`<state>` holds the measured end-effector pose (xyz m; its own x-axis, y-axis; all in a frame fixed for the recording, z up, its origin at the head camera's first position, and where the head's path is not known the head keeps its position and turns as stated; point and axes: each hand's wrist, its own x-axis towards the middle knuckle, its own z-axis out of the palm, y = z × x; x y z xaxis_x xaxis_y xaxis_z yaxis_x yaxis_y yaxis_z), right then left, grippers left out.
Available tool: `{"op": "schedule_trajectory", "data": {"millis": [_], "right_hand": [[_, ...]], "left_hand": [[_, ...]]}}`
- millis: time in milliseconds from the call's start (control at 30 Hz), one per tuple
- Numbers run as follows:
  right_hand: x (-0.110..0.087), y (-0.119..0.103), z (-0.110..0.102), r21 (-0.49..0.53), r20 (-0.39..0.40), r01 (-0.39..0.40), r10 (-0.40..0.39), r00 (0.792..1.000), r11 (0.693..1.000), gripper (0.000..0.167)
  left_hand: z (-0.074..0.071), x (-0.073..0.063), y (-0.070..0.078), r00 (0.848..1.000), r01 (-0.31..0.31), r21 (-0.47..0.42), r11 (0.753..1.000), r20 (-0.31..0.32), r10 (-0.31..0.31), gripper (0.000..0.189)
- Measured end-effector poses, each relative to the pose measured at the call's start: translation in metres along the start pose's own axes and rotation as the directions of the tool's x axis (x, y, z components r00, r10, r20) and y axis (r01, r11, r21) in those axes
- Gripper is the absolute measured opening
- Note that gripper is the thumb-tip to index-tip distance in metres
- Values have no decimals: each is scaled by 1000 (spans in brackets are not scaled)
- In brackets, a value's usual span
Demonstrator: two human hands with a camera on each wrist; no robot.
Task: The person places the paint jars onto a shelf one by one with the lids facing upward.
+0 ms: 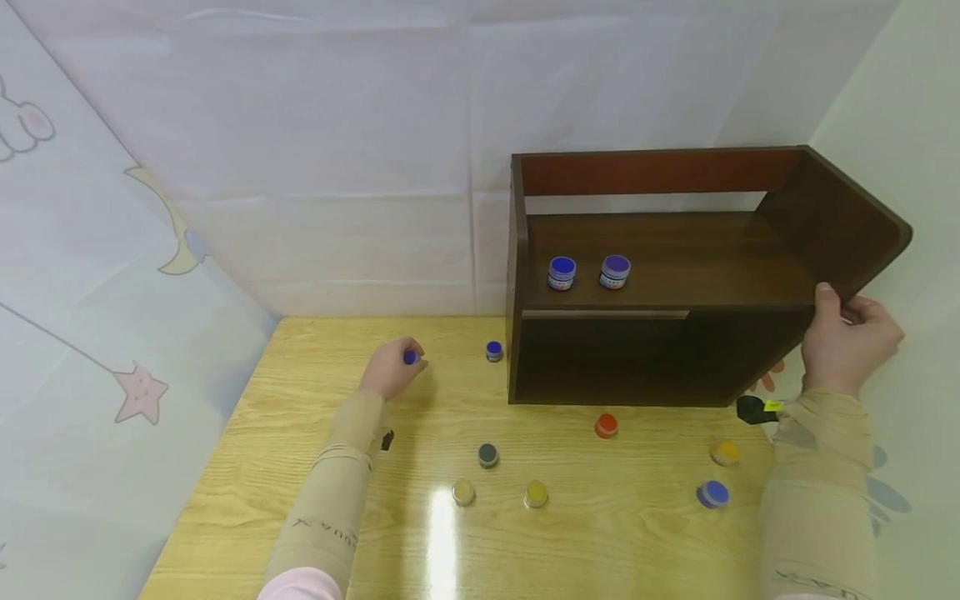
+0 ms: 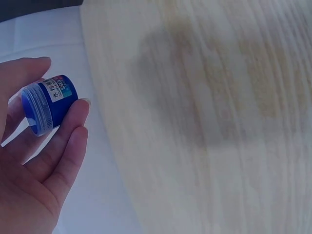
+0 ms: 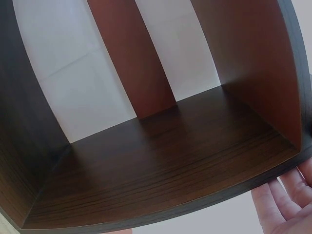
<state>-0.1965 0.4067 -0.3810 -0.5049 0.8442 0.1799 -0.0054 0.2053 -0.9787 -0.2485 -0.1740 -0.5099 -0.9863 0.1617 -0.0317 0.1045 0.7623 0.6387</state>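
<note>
Over the feeds I'm seeing the left hand [image 1: 392, 367] pinching a blue jar [image 2: 54, 104] above the table [image 1: 600, 537], the right hand [image 1: 846, 346] gripping the shelf [image 1: 697, 250].

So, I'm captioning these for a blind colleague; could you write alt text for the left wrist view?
A left hand holds a small blue gouache paint jar, tilted, with its clear lid toward the picture's left edge. To the right is a light wood-grain tabletop with a soft shadow, beside a white surface.
</note>
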Motion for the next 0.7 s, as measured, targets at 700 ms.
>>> {"op": "schedule_trajectory", "data": {"millis": [700], "right_hand": [[1,3,1,19,-1,-10,10,1000,1000,20]], "left_hand": [[-28,12,46,980,-151,53,987,-126,156,26]]}}
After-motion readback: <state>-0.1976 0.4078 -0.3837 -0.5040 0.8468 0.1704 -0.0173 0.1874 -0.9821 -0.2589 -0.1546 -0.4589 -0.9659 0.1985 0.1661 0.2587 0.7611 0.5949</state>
